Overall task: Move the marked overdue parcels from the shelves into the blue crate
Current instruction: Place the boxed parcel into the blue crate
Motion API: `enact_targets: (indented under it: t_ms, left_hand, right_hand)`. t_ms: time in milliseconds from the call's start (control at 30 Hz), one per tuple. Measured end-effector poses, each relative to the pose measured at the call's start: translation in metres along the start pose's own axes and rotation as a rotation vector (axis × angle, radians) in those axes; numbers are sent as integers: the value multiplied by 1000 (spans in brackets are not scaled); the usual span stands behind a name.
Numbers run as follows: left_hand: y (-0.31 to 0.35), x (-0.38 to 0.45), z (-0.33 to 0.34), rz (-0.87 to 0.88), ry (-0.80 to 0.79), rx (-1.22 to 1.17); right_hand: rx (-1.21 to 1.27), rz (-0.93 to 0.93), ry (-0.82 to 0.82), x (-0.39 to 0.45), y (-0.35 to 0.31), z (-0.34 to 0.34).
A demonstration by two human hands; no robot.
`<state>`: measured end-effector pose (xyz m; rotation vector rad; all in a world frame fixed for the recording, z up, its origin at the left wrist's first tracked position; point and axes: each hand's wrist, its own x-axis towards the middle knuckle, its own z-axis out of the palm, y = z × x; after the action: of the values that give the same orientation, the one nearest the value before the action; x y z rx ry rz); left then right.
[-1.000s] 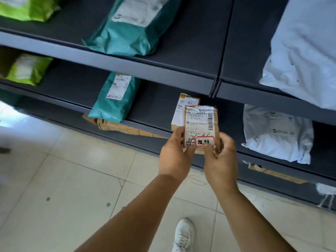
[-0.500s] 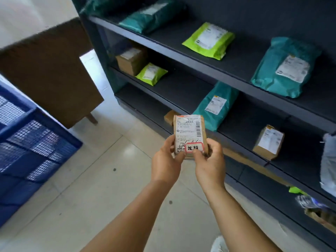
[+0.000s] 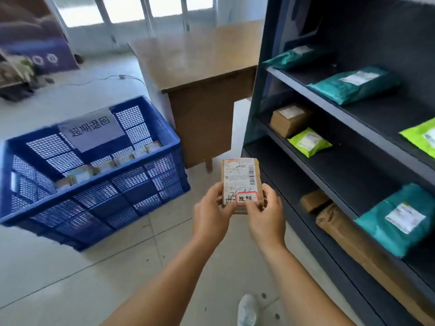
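Blue crate (image 3: 94, 175) now in view, both hands' grip on parcel (image 3: 240, 180), desk (image 3: 200, 74) beyond

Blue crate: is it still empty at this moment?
No. The blue crate already holds several small parcels lined up along its floor, visible through its open top.

A wooden desk (image 3: 200, 67) stands far, just left of the shelving. A purple board (image 3: 42, 52) leans far left. A white shoe (image 3: 247, 311) shows near on the tiled floor (image 3: 70, 278).
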<state>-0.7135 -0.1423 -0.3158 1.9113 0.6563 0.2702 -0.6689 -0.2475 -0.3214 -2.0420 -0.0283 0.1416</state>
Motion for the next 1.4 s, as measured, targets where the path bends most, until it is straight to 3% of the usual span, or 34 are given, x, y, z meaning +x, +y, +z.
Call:
enact_targets:
  t_ms: [733, 933, 1400]
  left_hand:
    - [-55, 283, -193, -252, 348, 59]
    - [-88, 355, -239, -278, 330, 36]
    - [-174, 507, -315, -374, 99, 18]
  right_hand:
    - [-79, -163, -466, 202, -171, 293]
    - [-176, -165, -504, 239, -201, 371]
    - [-398, -13, -520, 308, -233, 524]
